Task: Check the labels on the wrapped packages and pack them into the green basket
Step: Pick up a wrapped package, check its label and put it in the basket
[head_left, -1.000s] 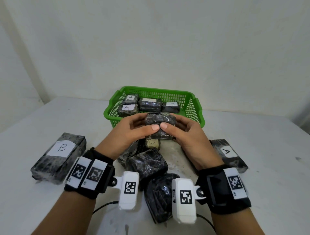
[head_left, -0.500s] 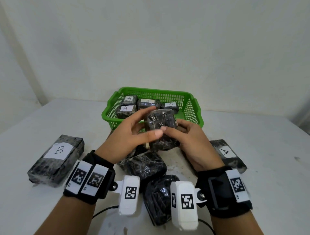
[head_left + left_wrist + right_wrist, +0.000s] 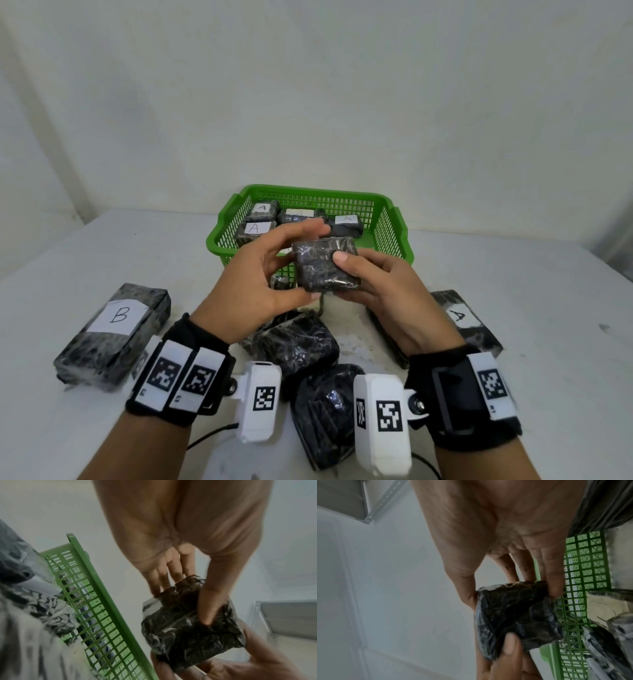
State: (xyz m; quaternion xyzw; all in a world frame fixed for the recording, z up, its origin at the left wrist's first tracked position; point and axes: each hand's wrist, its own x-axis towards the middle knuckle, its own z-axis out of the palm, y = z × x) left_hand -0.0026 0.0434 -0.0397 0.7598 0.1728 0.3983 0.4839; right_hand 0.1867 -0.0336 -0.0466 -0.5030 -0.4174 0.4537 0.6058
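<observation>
Broadly, the white table (image 3: 513, 274) carries everything, and the green basket (image 3: 394, 222) sits at its far middle with four wrapped packages already inside, labels facing up, probably so each letter stays readable. To the near left lies the long package marked B (image 3: 113, 334), set well apart from the basket; whether it is being kept out on purpose is only a guess. On the right, partly behind the wrist, lies a long package marked A (image 3: 469, 325). Between the forearms sit several unlabelled-looking dark bundles (image 3: 298, 346), their labels presumably face down or hidden.

Just in front of the basket's near wall, both hands hold the small wrapped package (image 3: 325, 267) in the air. The left hand (image 3: 260, 281) grips its left side, fingers curled over the top edge and thumb beneath; the right hand (image 3: 380, 284) grips the right side, thumb pressed on the facing surface. I judge they are turning it to find its label.

From the head view only plain black wrap shows. The left wrist view shows a pale patch at the package's (image 3: 188, 622) edge; the right wrist view shows a pale strip along the package's (image 3: 513, 615) far end, neither readable.
</observation>
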